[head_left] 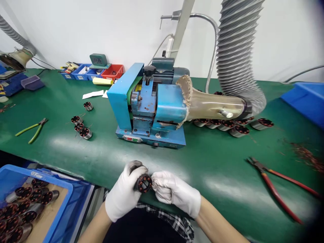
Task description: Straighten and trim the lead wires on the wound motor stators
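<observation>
My left hand [124, 195], in a white glove, is wrapped round a small motor stator [143, 183] with copper windings, held at the near edge of the green table [215, 162]. My right hand [174, 194], also gloved, is closed in a pinch right beside the stator's open end, apparently on its thin wire leads. Both hands sit just in front of a blue bench machine [149, 108].
Several stators [81, 126] lie left of the machine, more [233, 125] under the grey ribbed duct [236, 57] on the right. Green-handled pliers [31, 130] lie left, red-handled pliers [275, 189] right. A blue bin [60, 202] of stators sits at lower left. Parts trays [93, 72] stand at the back.
</observation>
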A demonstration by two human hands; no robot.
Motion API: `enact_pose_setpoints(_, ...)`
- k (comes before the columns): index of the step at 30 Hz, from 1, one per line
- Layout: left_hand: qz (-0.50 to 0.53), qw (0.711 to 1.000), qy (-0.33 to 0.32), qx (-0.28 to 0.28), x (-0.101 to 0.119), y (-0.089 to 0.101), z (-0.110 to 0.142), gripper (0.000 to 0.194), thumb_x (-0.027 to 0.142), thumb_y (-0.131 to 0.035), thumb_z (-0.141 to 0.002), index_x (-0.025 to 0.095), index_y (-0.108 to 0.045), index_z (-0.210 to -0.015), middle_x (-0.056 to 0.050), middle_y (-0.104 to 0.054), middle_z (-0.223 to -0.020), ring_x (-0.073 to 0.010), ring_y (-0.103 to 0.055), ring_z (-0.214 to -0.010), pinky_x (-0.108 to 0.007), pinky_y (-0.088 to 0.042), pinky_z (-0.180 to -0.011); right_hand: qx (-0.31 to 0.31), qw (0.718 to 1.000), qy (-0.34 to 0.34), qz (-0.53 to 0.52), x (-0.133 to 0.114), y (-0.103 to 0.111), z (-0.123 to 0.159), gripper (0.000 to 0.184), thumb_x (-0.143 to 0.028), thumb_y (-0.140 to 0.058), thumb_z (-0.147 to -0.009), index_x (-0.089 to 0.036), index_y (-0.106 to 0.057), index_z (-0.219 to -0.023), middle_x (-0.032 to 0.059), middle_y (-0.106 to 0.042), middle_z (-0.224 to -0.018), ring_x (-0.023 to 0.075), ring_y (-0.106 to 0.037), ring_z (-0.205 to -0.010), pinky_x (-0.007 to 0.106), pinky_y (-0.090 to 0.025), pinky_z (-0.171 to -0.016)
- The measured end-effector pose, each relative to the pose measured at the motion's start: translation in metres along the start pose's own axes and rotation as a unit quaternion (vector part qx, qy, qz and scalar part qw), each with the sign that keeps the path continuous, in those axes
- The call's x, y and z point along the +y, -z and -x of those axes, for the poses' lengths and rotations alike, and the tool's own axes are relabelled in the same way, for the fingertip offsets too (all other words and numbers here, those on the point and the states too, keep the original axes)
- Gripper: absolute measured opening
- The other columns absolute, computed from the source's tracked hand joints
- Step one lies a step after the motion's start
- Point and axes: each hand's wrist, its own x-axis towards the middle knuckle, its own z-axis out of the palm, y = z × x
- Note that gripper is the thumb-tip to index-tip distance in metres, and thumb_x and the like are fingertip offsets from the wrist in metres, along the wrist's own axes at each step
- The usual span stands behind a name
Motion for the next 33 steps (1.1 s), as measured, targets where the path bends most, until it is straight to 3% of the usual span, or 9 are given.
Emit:
enact_pose_setpoints(4,-0.056,0.997,0.041,-0.029,-0.013,-0.009,-0.007,0.035,0.012,-0.064,-0.066,0.022,-0.053,-0.097,-0.005,-0.060,-0.100,-0.0298,-0.043,-0.118,-0.047,-0.041,-0.094,0.001,0.993,-0.004,0.115,0.000,0.011,-0.010,0.031,-0.037,-0.028,-0.089,-0.021,-0.040,-0.066,-0.0084,-0.030,-0.044,0.0094,-0.030,-0.038,0.023,-0.031,-0.042)
enact_pose_setpoints(10,-0.081,0.995,0.048,-0.040,-0.018,-0.008,-0.012,0.052,0.022,-0.077,-0.054,0.024,-0.054,-0.101,-0.005,-0.057,-0.114,-0.0295,-0.041,-0.119,-0.049,-0.032,-0.102,-0.020,0.949,0.019,0.313,-0.019,0.037,-0.008,0.021,-0.016,-0.046,-0.081,-0.018,-0.054,-0.061,-0.0003,-0.047,-0.056,0.0130,-0.038,-0.053,0.028,-0.027,-0.056)
enact_pose_setpoints(14,-0.087,0.994,0.043,-0.039,-0.020,-0.008,-0.014,0.054,0.022,-0.076,-0.055,0.024,-0.053,-0.103,-0.004,-0.058,-0.114,-0.0279,-0.042,-0.118,-0.049,-0.029,-0.104,-0.042,0.925,0.024,0.376,-0.013,0.053,0.001,0.026,-0.019,-0.040,-0.087,-0.019,-0.062,-0.073,0.0013,-0.058,-0.062,0.0140,-0.046,-0.055,0.026,-0.031,-0.056)
enact_pose_setpoints(17,-0.081,0.993,0.070,-0.043,-0.020,-0.007,-0.008,0.053,0.022,-0.076,-0.055,0.025,-0.052,-0.102,-0.004,-0.056,-0.114,-0.0285,-0.043,-0.118,-0.050,-0.029,-0.103,-0.015,0.939,0.019,0.342,-0.012,0.061,0.015,0.028,-0.029,-0.038,-0.091,-0.020,-0.064,-0.086,0.0024,-0.065,-0.075,0.0156,-0.055,-0.064,0.026,-0.038,-0.062)
enact_pose_setpoints(21,-0.098,0.973,0.190,0.090,-0.003,0.001,0.012,0.089,0.034,-0.080,-0.050,0.023,-0.031,-0.124,-0.016,-0.028,-0.137,-0.0375,-0.036,-0.123,-0.054,-0.038,-0.094,0.096,0.955,-0.027,0.279,-0.019,0.055,0.035,0.037,-0.041,-0.045,-0.088,-0.021,-0.055,-0.117,0.0050,-0.067,-0.088,0.0199,-0.060,-0.074,0.030,-0.044,-0.068)
enact_pose_setpoints(24,-0.110,0.978,0.047,0.173,0.019,0.007,0.016,0.089,0.050,-0.076,-0.053,0.027,-0.028,-0.124,-0.015,-0.028,-0.136,-0.0415,-0.028,-0.126,-0.057,-0.034,-0.097,0.097,0.958,-0.007,0.268,-0.020,0.034,0.035,0.049,-0.038,-0.051,-0.085,-0.024,-0.043,-0.131,0.0067,-0.067,-0.095,0.0223,-0.061,-0.081,0.033,-0.045,-0.075)
enact_pose_setpoints(27,-0.055,0.993,-0.102,-0.017,0.029,0.008,-0.005,0.075,0.055,-0.070,-0.059,0.027,-0.035,-0.120,-0.013,-0.044,-0.127,-0.0364,-0.041,-0.120,-0.052,-0.033,-0.100,0.074,0.959,0.037,0.270,-0.013,0.012,0.018,0.048,-0.029,-0.050,-0.084,-0.022,-0.041,-0.131,0.0080,-0.067,-0.094,0.0233,-0.061,-0.082,0.033,-0.045,-0.075)
enact_pose_setpoints(30,-0.035,0.987,-0.001,-0.155,0.017,0.006,-0.029,0.088,0.042,-0.068,-0.064,0.017,-0.021,-0.134,-0.017,-0.041,-0.132,-0.0336,-0.044,-0.118,-0.047,-0.039,-0.096,0.060,0.964,0.025,0.257,-0.002,0.003,0.003,0.037,-0.024,-0.045,-0.086,-0.017,-0.048,-0.122,0.0059,-0.067,-0.078,0.0202,-0.060,-0.066,0.030,-0.045,-0.064)
enact_pose_setpoints(33,-0.013,0.975,0.039,-0.217,0.000,0.003,-0.034,0.077,0.018,-0.058,-0.072,0.019,-0.018,-0.137,-0.014,-0.043,-0.133,-0.0273,-0.047,-0.116,-0.040,-0.042,-0.094,0.077,0.971,0.019,0.224,0.005,0.003,-0.002,0.021,-0.024,-0.043,-0.087,-0.017,-0.057,-0.101,0.0037,-0.064,-0.074,0.0166,-0.056,-0.061,0.027,-0.043,-0.062)
